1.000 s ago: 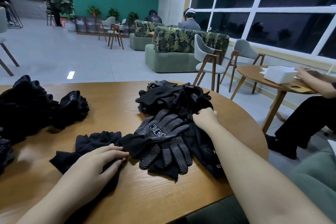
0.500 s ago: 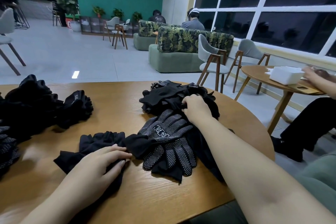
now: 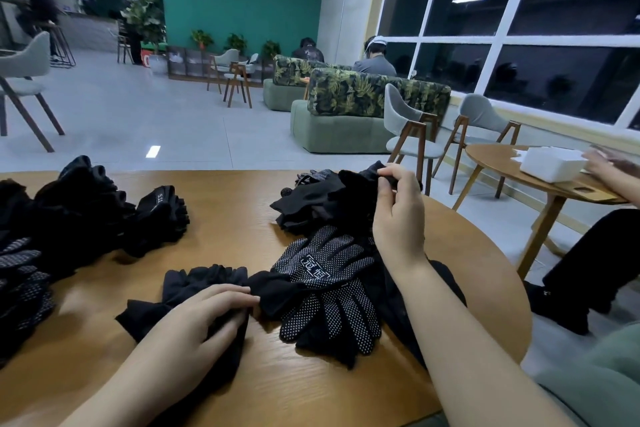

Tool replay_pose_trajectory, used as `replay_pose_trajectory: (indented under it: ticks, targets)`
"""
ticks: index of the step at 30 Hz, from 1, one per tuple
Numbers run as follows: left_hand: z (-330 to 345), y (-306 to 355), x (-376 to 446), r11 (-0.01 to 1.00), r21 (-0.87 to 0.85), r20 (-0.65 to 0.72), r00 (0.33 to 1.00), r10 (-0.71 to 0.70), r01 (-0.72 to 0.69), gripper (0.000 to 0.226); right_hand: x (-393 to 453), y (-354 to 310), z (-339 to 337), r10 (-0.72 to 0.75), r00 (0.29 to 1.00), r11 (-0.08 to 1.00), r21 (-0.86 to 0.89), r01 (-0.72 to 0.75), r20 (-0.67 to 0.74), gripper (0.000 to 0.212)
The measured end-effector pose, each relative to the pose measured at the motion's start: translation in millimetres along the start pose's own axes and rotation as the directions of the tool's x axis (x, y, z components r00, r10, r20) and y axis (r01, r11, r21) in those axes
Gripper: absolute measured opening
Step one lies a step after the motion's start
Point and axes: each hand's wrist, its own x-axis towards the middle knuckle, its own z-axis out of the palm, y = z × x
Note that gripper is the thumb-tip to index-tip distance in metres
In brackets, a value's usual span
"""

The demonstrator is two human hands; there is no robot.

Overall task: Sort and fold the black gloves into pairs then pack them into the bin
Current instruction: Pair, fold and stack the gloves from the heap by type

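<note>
Nearest, at about seven o'clock on the round wooden counter (image 3: 242, 392), the left hand (image 3: 194, 319) lay flat with relaxed fingers pressing down a plain black glove (image 3: 194, 288), its grip released. Just to the right of it, touching that glove's cuff, a dotted glove (image 3: 329, 288) with white printed characters lay palm up on top of other dark gloves. Farther out, toward one o'clock, the right hand (image 3: 398, 215) was raised above the loose pile of black gloves (image 3: 311, 198), its thumb and fingertips grasping the edge of a black fleece glove (image 3: 360, 184) lifted off the heap. Over at ten o'clock sat a big heap of gloves (image 3: 69, 211), one marked 5.11 (image 3: 161, 208). Beyond the counter, at two o'clock, another person's hand (image 3: 609, 166) rested by a white box (image 3: 550, 166) on a second round table (image 3: 519, 170).
</note>
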Motion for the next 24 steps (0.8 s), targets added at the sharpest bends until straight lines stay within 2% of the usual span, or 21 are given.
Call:
replay_pose_trajectory:
  ticks: [4, 6, 9, 13, 14, 16, 19, 21, 24]
  targets:
    - [-3.4, 4.1, 5.2, 0.999, -0.033, -0.047, 0.999, -0.002, 0.001, 0.054, -5.1, -22.3, -1.0, 0.024, 0.999, 0.990, 0.139, -0.028, 0.033, 0.015]
    - [-5.2, 9.5, 10.2, 0.995, -0.097, -0.091, 0.996, -0.006, -0.003, 0.044, -8.4, -33.0, -0.7, 0.056, 0.994, 0.964, 0.256, -0.079, 0.097, 0.011]
    - [-10.6, 22.1, 21.4, 0.963, -0.261, -0.167, 0.980, -0.107, 0.061, 0.039, -14.2, -52.4, 3.6, 0.103, 0.971, 0.836, 0.510, -0.203, 0.218, 0.017]
    - [-16.7, 32.2, 33.4, 0.934, -0.341, -0.082, 0.986, -0.144, 0.107, 0.062, -26.1, -75.6, 12.4, 0.216, 0.912, 0.647, 0.648, -0.402, 0.349, 0.014]
    - [-16.3, 33.8, 33.7, 0.933, -0.344, -0.058, 0.990, -0.131, 0.104, 0.064, -29.4, -77.6, 15.6, 0.212, 0.909, 0.658, 0.635, -0.405, 0.360, 0.014]
    - [-13.5, 39.6, 30.9, 0.919, -0.383, -0.033, 0.993, -0.112, 0.090, 0.059, -35.7, -79.3, 22.2, 0.180, 0.912, 0.757, 0.540, -0.367, 0.368, 0.017]
    - [-11.5, 49.9, 18.8, 0.816, -0.569, -0.024, 0.990, -0.140, 0.102, 0.064, -39.8, -80.0, 33.6, 0.167, 0.936, 0.905, 0.328, -0.270, 0.311, 0.004]
    - [-11.0, 55.4, 12.7, 0.790, -0.594, -0.021, 0.979, -0.204, 0.152, 0.066, -42.5, -83.6, 40.1, 0.152, 0.953, 0.956, 0.206, -0.209, 0.263, 0.015]
    - [-7.1, 58.7, 12.0, 0.853, -0.480, -0.106, 0.952, -0.287, 0.204, 0.027, -48.5, -88.4, 47.9, 0.149, 0.948, 0.971, 0.141, -0.195, 0.282, 0.021]
